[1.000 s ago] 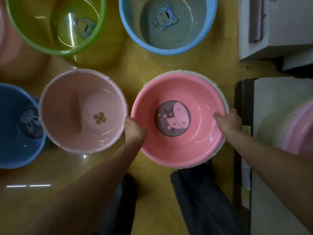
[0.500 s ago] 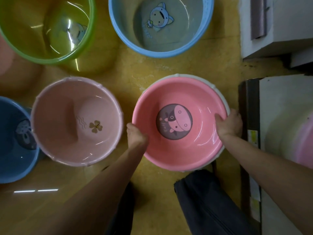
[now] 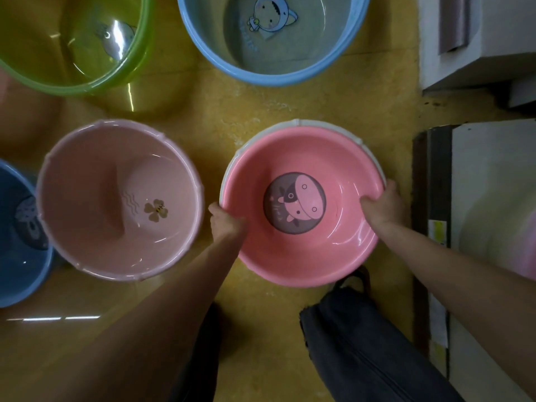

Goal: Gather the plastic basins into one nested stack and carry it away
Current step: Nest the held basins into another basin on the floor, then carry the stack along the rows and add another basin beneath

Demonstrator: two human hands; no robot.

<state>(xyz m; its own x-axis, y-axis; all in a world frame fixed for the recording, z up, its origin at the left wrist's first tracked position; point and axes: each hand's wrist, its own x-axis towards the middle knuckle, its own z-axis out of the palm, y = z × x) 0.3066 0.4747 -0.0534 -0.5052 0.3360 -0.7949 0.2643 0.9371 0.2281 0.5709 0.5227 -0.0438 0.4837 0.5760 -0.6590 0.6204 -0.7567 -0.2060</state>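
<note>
A bright pink basin (image 3: 304, 256) with a cartoon cow print sits nested inside a white basin (image 3: 295, 123), whose rim shows along the far edge. My left hand (image 3: 224, 220) grips the stack's left rim and my right hand (image 3: 384, 206) grips its right rim. To the left stands a pale pink basin (image 3: 87, 198) with a clover print. A dark blue basin (image 3: 17, 256) lies at the left edge. A green basin (image 3: 72, 82) is at the top left and a light blue basin (image 3: 275, 76) at the top middle.
All basins stand on a yellow floor (image 3: 275, 314). White boxes or furniture (image 3: 478, 39) stand at the top right and a white surface (image 3: 493, 198) with a dark edge at the right. My dark trouser legs (image 3: 362, 343) show below.
The view has shifted a little, with the basins sliding left and down in frame. Both hands keep their grip on the pink stack's rim.
</note>
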